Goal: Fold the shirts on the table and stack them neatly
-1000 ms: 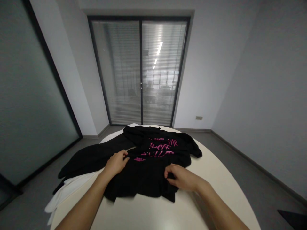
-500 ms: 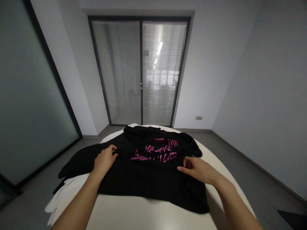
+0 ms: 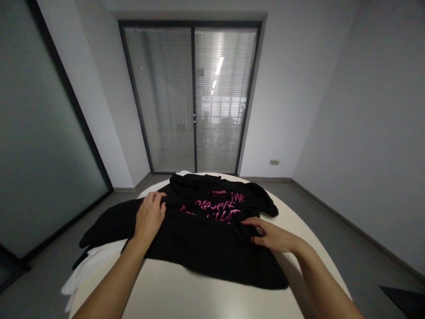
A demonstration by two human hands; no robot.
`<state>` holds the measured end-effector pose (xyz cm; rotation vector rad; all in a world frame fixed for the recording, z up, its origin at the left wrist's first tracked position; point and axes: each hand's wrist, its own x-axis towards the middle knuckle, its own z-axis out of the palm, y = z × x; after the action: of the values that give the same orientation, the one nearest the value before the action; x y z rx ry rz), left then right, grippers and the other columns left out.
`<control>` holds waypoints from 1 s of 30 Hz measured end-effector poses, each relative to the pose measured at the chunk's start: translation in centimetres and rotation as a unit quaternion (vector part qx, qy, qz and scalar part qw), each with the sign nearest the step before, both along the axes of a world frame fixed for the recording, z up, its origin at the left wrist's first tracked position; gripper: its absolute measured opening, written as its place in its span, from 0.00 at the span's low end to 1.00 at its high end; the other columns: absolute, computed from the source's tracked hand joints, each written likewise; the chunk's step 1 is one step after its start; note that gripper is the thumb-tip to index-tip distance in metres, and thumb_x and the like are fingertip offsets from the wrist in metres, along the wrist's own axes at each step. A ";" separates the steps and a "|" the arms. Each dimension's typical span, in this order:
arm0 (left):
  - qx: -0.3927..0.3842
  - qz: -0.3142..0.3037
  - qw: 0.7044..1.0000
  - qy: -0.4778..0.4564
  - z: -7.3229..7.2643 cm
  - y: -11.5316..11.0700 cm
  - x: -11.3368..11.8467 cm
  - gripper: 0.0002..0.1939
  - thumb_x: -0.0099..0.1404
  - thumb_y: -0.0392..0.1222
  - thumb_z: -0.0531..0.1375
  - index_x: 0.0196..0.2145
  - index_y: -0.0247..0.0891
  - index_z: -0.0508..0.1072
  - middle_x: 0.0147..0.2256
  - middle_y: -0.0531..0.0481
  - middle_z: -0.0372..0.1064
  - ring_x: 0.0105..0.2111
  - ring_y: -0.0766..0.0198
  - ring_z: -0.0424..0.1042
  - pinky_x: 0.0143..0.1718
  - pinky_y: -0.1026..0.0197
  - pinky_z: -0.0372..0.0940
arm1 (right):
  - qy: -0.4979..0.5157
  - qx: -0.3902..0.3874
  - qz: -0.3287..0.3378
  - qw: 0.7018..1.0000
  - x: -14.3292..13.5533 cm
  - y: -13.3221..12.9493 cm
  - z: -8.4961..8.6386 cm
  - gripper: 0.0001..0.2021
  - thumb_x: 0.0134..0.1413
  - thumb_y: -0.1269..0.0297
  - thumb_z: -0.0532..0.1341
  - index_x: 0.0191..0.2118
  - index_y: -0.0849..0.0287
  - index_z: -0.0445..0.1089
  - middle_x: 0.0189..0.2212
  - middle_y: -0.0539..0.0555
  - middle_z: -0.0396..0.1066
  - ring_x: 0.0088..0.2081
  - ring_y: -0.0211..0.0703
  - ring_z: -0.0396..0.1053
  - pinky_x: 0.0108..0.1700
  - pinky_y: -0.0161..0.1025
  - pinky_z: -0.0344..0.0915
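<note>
A black T-shirt [image 3: 212,246] with pink lettering lies spread and wrinkled on a pale round table [image 3: 172,292]. My left hand [image 3: 151,215] rests on the shirt's left part, fingers apart, with no cloth visibly gripped. On the right side of the print, my right hand [image 3: 270,234] touches the shirt, its thumb and fingers apart. A fold of cloth runs between the two hands and covers the lower edge of the lettering.
Left of the shirt lie more black clothing [image 3: 113,221] and white cloth [image 3: 96,263], which hangs over the table's edge. Beyond the table stand glass doors with blinds [image 3: 159,102]. A dark object [image 3: 403,301] is on the floor at lower right.
My left hand has moved a little right and away from me. My right hand has opened and shifted slightly. The shirt's near hem has moved up, and more of the lettering is covered.
</note>
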<state>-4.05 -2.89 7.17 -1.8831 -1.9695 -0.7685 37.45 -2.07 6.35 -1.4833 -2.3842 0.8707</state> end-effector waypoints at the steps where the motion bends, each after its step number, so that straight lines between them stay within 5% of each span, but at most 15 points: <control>1: -0.029 -0.077 0.996 -0.020 0.0 -0.2 0.9 0.11 0.70 0.38 0.54 0.49 0.40 0.70 0.47 0.45 0.70 0.46 0.55 0.71 0.45 0.57 0.65 | -0.008 0.001 -0.014 1.000 0.2 0.1 -0.1 0.35 0.49 0.59 0.63 0.64 0.59 0.62 0.62 0.61 0.61 0.61 0.53 0.61 0.63 0.45 0.57; 4: -0.173 -0.299 0.937 -0.057 -0.2 -0.9 3.2 0.07 0.68 0.43 0.59 0.44 0.44 0.72 0.40 0.53 0.72 0.38 0.63 0.72 0.40 0.63 0.64 | -0.040 0.022 -0.071 0.996 0.8 0.5 -0.7 0.35 0.44 0.58 0.67 0.61 0.61 0.63 0.56 0.63 0.65 0.55 0.54 0.66 0.57 0.45 0.63; 7: -0.251 -0.375 0.890 -0.059 -0.5 -1.8 4.8 0.12 0.61 0.49 0.67 0.41 0.44 0.73 0.38 0.56 0.73 0.37 0.63 0.72 0.39 0.64 0.63 | -0.041 0.029 -0.063 0.997 1.2 0.8 -1.0 0.30 0.46 0.62 0.67 0.57 0.58 0.64 0.48 0.58 0.69 0.49 0.49 0.68 0.52 0.42 0.65; 11: -0.282 -0.401 0.871 -0.046 -0.9 -2.7 6.2 0.24 0.53 0.57 0.71 0.45 0.46 0.75 0.43 0.53 0.72 0.44 0.58 0.71 0.44 0.61 0.64 | -0.085 0.035 -0.086 0.992 1.7 0.6 -0.7 0.24 0.46 0.73 0.62 0.53 0.54 0.67 0.44 0.55 0.71 0.45 0.47 0.70 0.47 0.39 0.65; 14: -0.281 -0.422 0.862 -0.025 -1.3 -3.2 7.1 0.33 0.51 0.60 0.71 0.52 0.47 0.73 0.49 0.50 0.69 0.49 0.54 0.69 0.50 0.57 0.63 | -0.151 0.118 -0.187 0.964 1.9 0.6 -0.2 0.22 0.50 0.76 0.58 0.52 0.55 0.69 0.46 0.58 0.70 0.46 0.50 0.70 0.45 0.42 0.64; 16: -0.269 -0.421 0.866 -0.008 -1.5 -3.2 7.5 0.31 0.54 0.56 0.70 0.54 0.46 0.72 0.50 0.49 0.69 0.49 0.53 0.69 0.50 0.56 0.63 | -0.171 0.186 -0.219 0.943 1.4 0.5 0.5 0.20 0.51 0.74 0.59 0.51 0.56 0.70 0.48 0.61 0.68 0.47 0.53 0.69 0.45 0.43 0.63; 20: -0.238 -0.379 0.894 -0.018 -2.1 -2.7 7.6 0.11 0.66 0.42 0.61 0.46 0.44 0.74 0.45 0.50 0.73 0.47 0.57 0.71 0.48 0.59 0.64 | -0.112 0.210 -0.108 0.965 -1.6 -0.7 2.0 0.07 0.51 0.64 0.66 0.38 0.56 0.72 0.42 0.57 0.69 0.45 0.51 0.68 0.45 0.42 0.62; 24: -0.210 -0.340 0.909 -0.116 -2.8 -1.8 7.0 0.09 0.71 0.43 0.55 0.44 0.43 0.74 0.44 0.50 0.75 0.45 0.59 0.73 0.47 0.61 0.64 | -0.014 0.063 0.073 0.995 -5.3 -2.5 2.2 0.19 0.46 0.49 0.70 0.40 0.55 0.72 0.38 0.52 0.70 0.40 0.45 0.68 0.41 0.37 0.62; 26: -0.214 -0.327 0.908 -0.153 -3.0 -1.4 6.8 0.11 0.72 0.45 0.54 0.45 0.44 0.74 0.44 0.51 0.76 0.45 0.59 0.74 0.47 0.61 0.64 | -0.039 0.062 0.087 0.993 -6.5 -3.0 1.6 0.24 0.39 0.51 0.73 0.42 0.56 0.71 0.41 0.53 0.70 0.43 0.48 0.67 0.43 0.38 0.62; 30: -0.229 -0.315 0.906 -0.168 -3.1 -1.3 6.8 0.12 0.73 0.46 0.52 0.47 0.43 0.72 0.44 0.49 0.76 0.45 0.58 0.74 0.47 0.59 0.64 | -0.079 0.116 0.070 0.988 -7.0 -2.6 0.6 0.11 0.49 0.66 0.64 0.41 0.58 0.72 0.42 0.56 0.72 0.43 0.48 0.69 0.44 0.39 0.62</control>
<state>2.74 -4.14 4.10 -2.9253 -1.8331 -0.8932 30.49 -4.64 6.96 -1.3529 -2.6257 0.4945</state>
